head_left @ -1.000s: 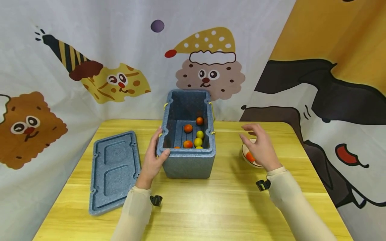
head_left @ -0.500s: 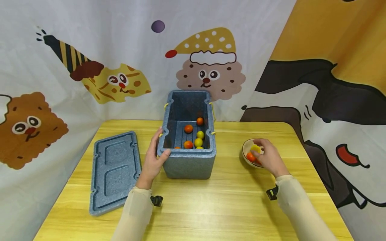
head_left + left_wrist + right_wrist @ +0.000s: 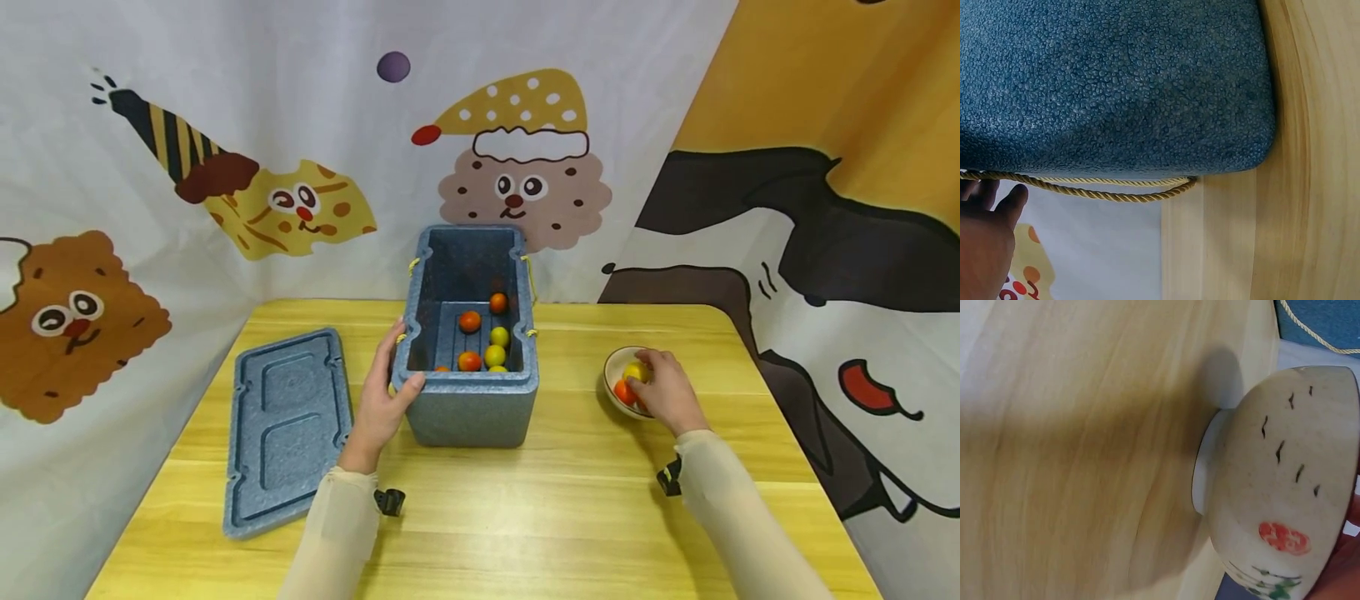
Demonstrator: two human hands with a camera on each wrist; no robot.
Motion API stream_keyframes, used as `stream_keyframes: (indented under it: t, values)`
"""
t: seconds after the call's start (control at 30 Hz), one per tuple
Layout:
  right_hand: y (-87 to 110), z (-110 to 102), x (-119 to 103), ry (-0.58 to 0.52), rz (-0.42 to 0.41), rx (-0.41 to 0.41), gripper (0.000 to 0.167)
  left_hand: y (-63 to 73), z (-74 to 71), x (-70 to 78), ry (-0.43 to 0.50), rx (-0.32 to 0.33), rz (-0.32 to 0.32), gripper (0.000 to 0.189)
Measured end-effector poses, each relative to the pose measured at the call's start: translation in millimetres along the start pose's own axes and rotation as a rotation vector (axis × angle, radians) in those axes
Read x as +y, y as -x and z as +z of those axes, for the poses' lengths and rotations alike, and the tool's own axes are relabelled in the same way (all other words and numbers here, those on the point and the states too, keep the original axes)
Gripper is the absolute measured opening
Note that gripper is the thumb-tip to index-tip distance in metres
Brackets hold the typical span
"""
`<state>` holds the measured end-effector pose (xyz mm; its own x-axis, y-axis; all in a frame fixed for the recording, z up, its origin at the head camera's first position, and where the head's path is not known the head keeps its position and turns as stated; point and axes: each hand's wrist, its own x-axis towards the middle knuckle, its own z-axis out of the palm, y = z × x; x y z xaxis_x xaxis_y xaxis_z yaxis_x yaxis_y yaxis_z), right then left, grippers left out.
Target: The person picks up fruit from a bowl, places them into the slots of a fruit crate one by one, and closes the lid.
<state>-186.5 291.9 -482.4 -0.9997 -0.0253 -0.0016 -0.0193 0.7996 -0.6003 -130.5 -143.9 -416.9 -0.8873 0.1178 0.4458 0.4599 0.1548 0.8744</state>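
Observation:
A speckled blue-grey box (image 3: 471, 412) stands lidless on the table, with several small round red-orange and yellow fruits, like cherry tomatoes, on its floor. My left hand (image 3: 381, 408) holds the box's near left corner, thumb at the front rim and fingers along the left side; in the left wrist view the fingers (image 3: 1013, 203) show beside the yellow rope (image 3: 1116, 195). On the right, my right hand (image 3: 670, 393) reaches into a small cream bowl (image 3: 611, 398) and pinches a yellow fruit (image 3: 636, 372) between thumb and fingers. A red-orange fruit (image 3: 624, 392) lies beside it, partly hidden.
The matching blue-grey lid (image 3: 288, 425) lies left of the box, near the left forearm. A printed cloth (image 3: 300, 75) hangs right behind the wooden table (image 3: 517, 533). The bowl's painted outside (image 3: 1279, 469) fills much of the right wrist view.
My right hand has come down from above the bowl into it, and its fingers have closed on a yellow fruit. My left hand has stayed on the box.

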Motion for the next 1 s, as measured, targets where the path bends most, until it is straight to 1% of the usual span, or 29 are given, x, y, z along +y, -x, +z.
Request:
stream_keyframes:
  t: [0.13,0.33,0.6,0.87,1.0]
  values:
    - [-2.3,2.8,-0.5,0.017,0.003,0.009,0.05,0.2,0.1,-0.4,-0.005,-0.002,0.01,0.066]
    - [-3.8,4.8,-0.6,0.038,0.006,0.009,0.044,1.0,0.5,-1.3,-0.002,-0.003,0.012,0.067]
    - [-8.4,8.9,0.2,0.091,-0.031,0.037,0.034,1.2,0.3,-1.7,-0.02,-0.002,0.015,0.068]
    - [-10.7,11.4,1.0,0.104,-0.038,0.029,0.033,1.9,-0.6,-0.5,-0.026,0.003,0.015,0.067]
    - [-9.7,10.5,-0.3,0.11,-0.039,0.037,0.033,0.2,-0.2,-0.2,-0.028,0.0,0.013,0.067]
